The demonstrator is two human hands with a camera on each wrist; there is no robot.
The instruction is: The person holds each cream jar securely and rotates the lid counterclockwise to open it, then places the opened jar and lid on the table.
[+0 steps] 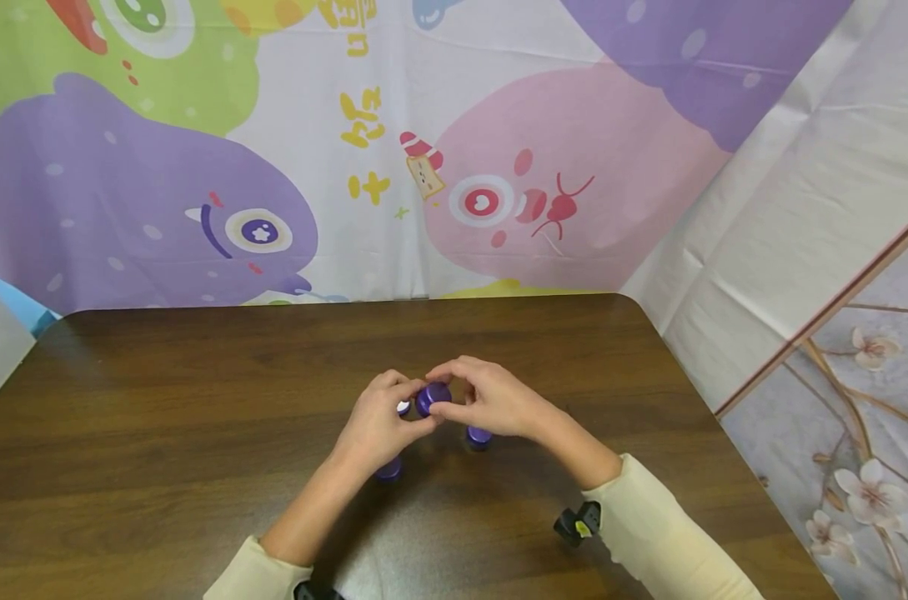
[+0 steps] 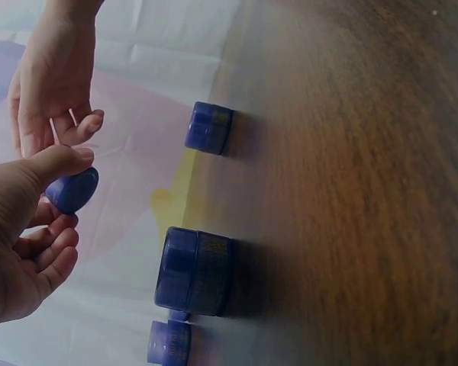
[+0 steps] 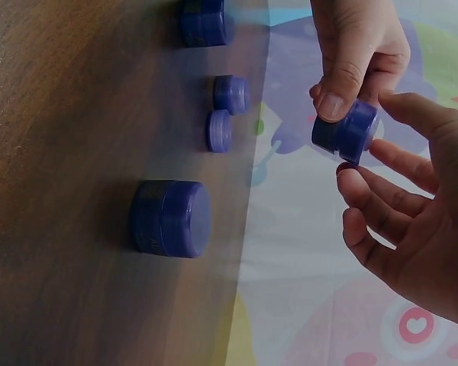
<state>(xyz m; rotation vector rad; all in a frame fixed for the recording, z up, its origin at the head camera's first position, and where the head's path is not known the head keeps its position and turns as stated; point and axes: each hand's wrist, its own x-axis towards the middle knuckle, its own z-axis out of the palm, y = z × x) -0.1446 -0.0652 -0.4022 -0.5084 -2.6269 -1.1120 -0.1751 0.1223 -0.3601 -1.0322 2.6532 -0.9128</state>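
A small purple jar with a lid (image 1: pixel 433 398) is held up over the table between both hands. My left hand (image 1: pixel 378 421) pinches its base, thumb pressed on the side in the right wrist view. Around the lid end (image 3: pixel 360 128) curl the thumb and fingers of my right hand (image 1: pixel 491 400). In the left wrist view the jar (image 2: pixel 75 191) shows beneath the left thumb. One purple jar (image 1: pixel 479 436) stands below the right hand, another (image 1: pixel 388 469) beside the left wrist. A white-topped piece (image 1: pixel 403 407) peeks out by the left fingers, mostly hidden.
The brown wooden table (image 1: pixel 161 400) reaches back to a cartoon-printed cloth (image 1: pixel 333 233). A larger jar (image 3: pixel 172 219) stands apart from a smaller jar (image 3: pixel 230 94) and a short, flat purple piece (image 3: pixel 219 131). A floral panel (image 1: pixel 866 417) borders the right side.
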